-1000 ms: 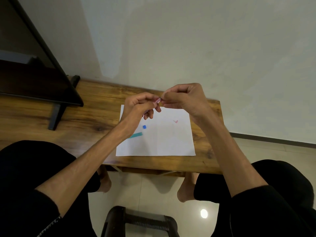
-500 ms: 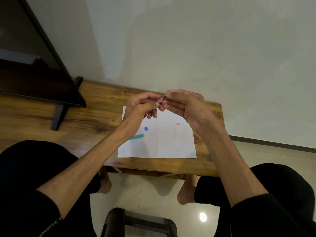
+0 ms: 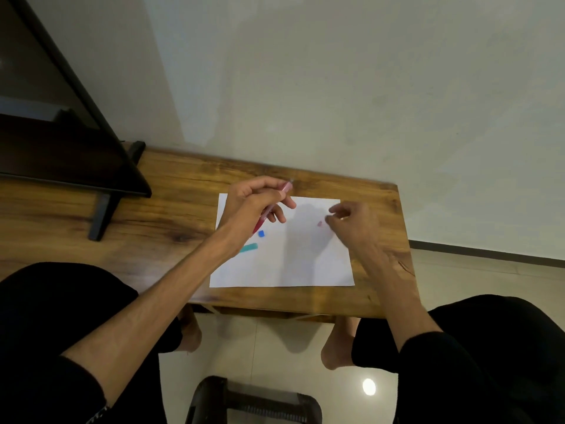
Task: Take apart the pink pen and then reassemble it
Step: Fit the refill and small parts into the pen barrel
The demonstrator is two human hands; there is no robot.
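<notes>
Warm brown wood forms the tabletop [image 3: 183, 215], which is pushed against a pale wall and seen from above by a seated person in black clothing. A white sheet of paper [image 3: 284, 264] is laid flat on the tabletop, near its right end.

The pink pen [image 3: 286, 187] is held in the left hand [image 3: 250, 203], above the far left corner of the paper. The fingers of that hand are curled closed around the barrel, and the pen is angled so that its tip end points up and away towards the wall, while its darker lower end shows below the hand, near the wrist.

The right hand [image 3: 351, 223] is held low over the right side of the paper, well apart from the left hand. Its fingers are loosely bent with thumb and fingertips drawn near each other; whether anything is pinched between them cannot be told, as the view is blurred there. A small pink piece [image 3: 320, 223], possibly a part of the pen, is seen on the paper just beside those fingertips.

Two other small things are lying on the left part of the paper: a blue piece [image 3: 261, 233] and, nearer the person, a longer teal piece [image 3: 248, 248] partly hidden by the left forearm.

A dark screen [image 3: 61, 139] on a black stand is placed at the left end of the tabletop.
</notes>
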